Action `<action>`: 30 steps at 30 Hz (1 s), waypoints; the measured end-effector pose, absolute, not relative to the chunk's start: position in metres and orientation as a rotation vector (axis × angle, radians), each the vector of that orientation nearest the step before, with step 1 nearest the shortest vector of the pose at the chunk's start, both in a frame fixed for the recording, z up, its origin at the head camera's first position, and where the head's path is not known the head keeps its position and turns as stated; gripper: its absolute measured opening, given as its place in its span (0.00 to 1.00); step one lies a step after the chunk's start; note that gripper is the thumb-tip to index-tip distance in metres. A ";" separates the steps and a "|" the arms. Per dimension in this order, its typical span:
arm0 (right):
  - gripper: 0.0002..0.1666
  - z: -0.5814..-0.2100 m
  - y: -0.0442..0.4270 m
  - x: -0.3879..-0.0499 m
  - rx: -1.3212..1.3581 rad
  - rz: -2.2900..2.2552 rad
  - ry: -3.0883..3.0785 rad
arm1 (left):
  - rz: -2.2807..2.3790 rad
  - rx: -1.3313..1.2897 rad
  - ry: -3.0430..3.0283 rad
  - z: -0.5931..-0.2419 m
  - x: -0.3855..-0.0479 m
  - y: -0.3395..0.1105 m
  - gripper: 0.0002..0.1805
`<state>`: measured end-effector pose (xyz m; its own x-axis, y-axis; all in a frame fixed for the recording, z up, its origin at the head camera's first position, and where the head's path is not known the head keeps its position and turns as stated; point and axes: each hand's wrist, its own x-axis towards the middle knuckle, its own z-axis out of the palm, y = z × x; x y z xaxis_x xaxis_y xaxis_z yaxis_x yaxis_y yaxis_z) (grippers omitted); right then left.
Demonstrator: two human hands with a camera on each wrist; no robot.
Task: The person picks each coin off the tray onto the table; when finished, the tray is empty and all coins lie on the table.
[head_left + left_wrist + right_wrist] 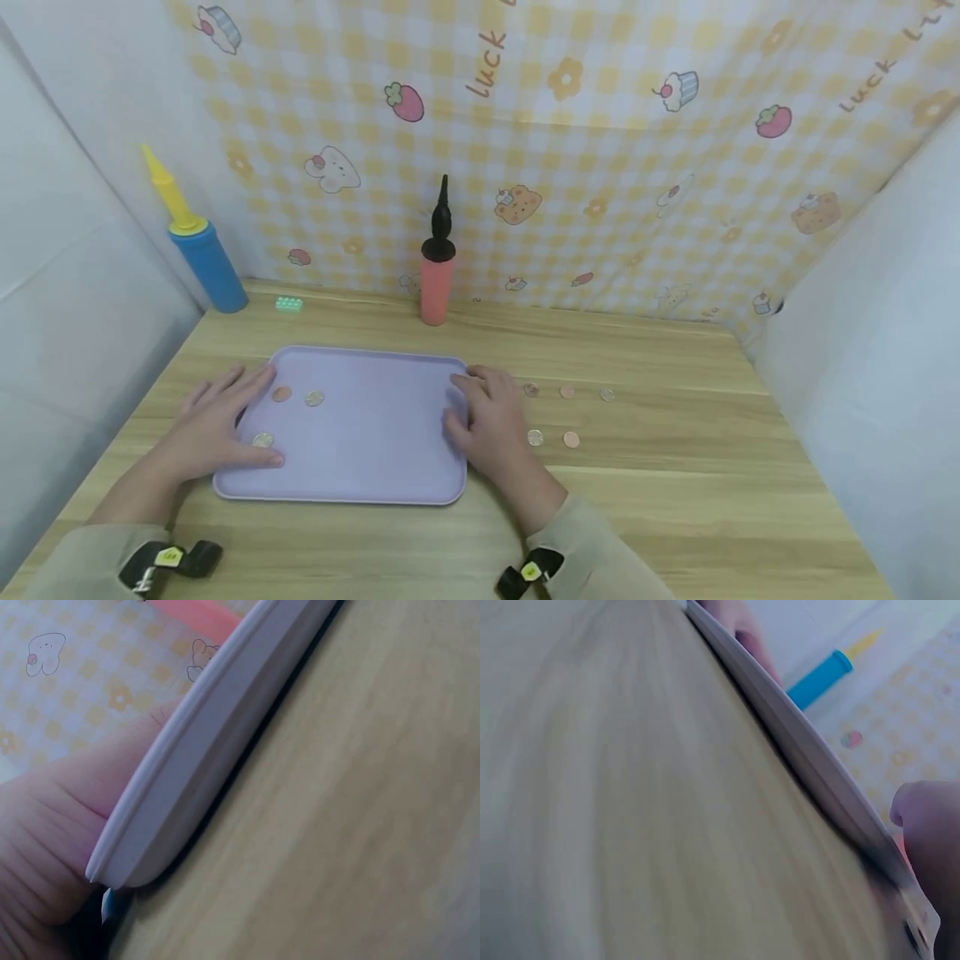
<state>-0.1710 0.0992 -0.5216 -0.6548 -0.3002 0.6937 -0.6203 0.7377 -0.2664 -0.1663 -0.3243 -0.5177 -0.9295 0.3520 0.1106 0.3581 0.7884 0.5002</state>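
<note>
A shallow lilac tray (360, 433) lies on the table in the head view. Along its left side my left hand (217, 425) is spread, the thumb reaching over the near part and the other fingers lying fairly straight by the far corner. On the right side my right hand (491, 417) grips the rim with bent fingers and thumb over it. On the tray's left part are a copper coin (281, 393), a silver coin (314, 398) and another silver coin (262, 439) beside my left thumb. Both wrist views show the tray's outer wall (202, 742) from below.
Several coins (571, 439) lie in two rows on the wooden table, right of my right hand. At the back stand a blue and yellow hand pump (213, 262) and a pink and black one (436, 283). A small green toy brick (288, 304) lies between them.
</note>
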 end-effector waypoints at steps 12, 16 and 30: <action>0.22 -0.513 0.035 -0.164 0.670 0.401 -2.271 | -0.829 -0.572 -2.988 -0.515 -0.167 -0.324 0.74; 0.21 -0.509 0.016 -0.160 0.650 0.333 -2.289 | -0.828 -0.562 -3.000 -0.514 -0.167 -0.323 0.74; 0.21 -0.509 -0.039 -0.157 0.609 0.209 -2.473 | -0.816 -0.579 -3.003 -0.513 -0.165 -0.324 0.72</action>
